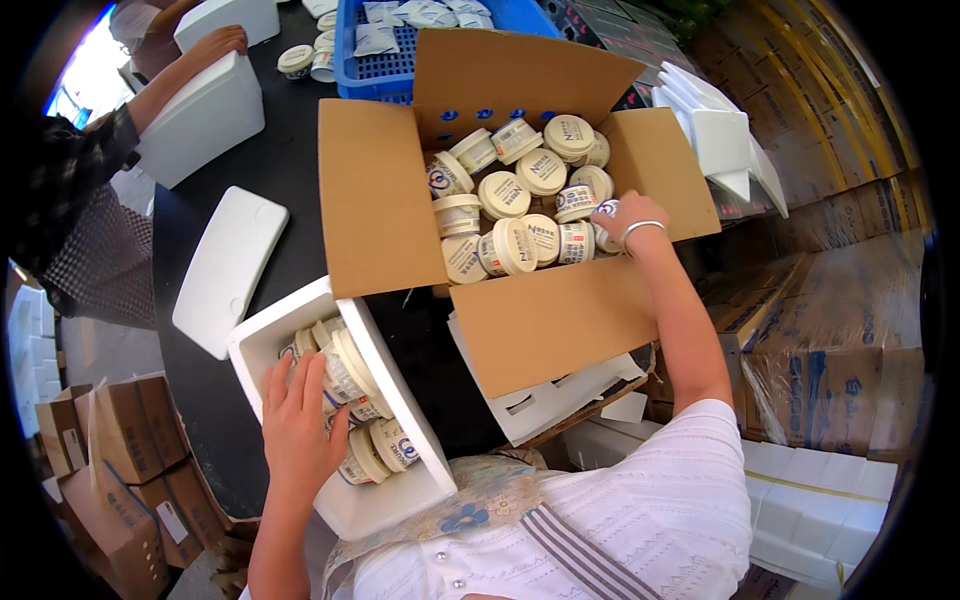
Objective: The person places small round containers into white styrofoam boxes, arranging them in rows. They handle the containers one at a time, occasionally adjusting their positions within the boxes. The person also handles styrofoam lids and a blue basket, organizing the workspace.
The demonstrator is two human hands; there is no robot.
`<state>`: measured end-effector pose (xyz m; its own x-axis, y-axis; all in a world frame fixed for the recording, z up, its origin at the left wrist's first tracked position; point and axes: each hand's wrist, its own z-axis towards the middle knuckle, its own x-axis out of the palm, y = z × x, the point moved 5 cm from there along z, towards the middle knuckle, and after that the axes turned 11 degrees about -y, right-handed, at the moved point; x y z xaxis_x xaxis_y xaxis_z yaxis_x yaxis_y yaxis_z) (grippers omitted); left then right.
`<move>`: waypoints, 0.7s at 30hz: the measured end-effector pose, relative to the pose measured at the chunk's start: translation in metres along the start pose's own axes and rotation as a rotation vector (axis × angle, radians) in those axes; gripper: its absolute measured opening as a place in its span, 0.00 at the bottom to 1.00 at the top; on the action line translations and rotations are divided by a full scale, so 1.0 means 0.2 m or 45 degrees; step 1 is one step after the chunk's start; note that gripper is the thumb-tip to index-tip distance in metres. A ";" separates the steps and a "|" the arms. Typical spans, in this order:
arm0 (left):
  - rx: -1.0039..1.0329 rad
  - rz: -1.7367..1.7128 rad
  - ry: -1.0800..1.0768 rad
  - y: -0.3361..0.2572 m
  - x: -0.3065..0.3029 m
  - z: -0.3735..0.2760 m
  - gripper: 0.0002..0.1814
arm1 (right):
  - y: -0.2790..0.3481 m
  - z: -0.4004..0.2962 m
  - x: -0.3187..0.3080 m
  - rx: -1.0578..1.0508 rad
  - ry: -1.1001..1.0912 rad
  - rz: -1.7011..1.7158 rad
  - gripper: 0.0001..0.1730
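My left hand (304,420) reaches into a white foam box (397,367), its fingers against lidded yogurt tubs (352,365). Several tubs lie on their sides in that box, some partly covered by the hand. At the right end of an open cardboard carton (555,322), my right hand (634,217) has its fingers around a yogurt tub (606,232) with blue print. Loose white tubs (504,195) with cream lids fill the carton, some upright and some tipped over.
A loose foam lid (231,266) lies on the black table (202,405). Behind the carton stands a blue plastic crate (375,71) with white packets (375,39). Foam sheets (712,142) lean at the right. Another person's hand (221,45) rests on a foam box (210,120). Stacked cartons (825,367) flank the table.
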<state>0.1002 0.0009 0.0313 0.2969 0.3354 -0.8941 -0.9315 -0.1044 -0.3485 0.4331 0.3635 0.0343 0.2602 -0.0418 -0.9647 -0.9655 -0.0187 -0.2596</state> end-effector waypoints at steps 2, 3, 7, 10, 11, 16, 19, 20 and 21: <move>-0.007 0.008 -0.012 0.01 0.00 -0.01 0.38 | 0.00 -0.01 0.02 -0.003 0.115 0.024 0.39; -0.005 0.000 -0.018 0.01 0.00 0.00 0.38 | -0.03 -0.04 0.03 -0.035 0.045 0.014 0.40; 0.020 -0.031 -0.075 0.01 -0.01 0.00 0.38 | -0.17 -0.08 0.01 -0.137 -0.162 0.301 0.38; 0.043 -0.073 -0.094 0.01 -0.01 -0.01 0.37 | -0.17 -0.07 -0.16 -0.324 -0.278 0.889 0.38; 0.057 -0.068 -0.112 0.01 0.00 0.00 0.36 | -0.15 -0.07 -0.21 -0.403 -0.301 1.127 0.39; 0.056 -0.023 -0.155 0.04 0.01 -0.05 0.35 | 0.68 -0.70 -0.92 -1.287 -0.091 1.427 0.36; 0.087 0.042 -0.226 0.03 0.00 -0.05 0.32 | 1.09 -0.98 -0.97 -1.605 0.027 1.163 0.38; 0.103 0.061 -0.228 0.03 0.01 -0.06 0.32 | 1.21 -1.03 -0.93 -1.734 -0.047 0.976 0.38; 0.121 0.077 -0.232 0.03 0.02 -0.05 0.32 | 1.31 -1.07 -0.88 -1.849 -0.123 0.781 0.38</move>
<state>0.0981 -0.0086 0.0223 0.2051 0.4955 -0.8440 -0.9646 -0.0435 -0.2599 0.1350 0.1516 0.1453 -0.2077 -0.3422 -0.9164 -0.0753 -0.9285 0.3637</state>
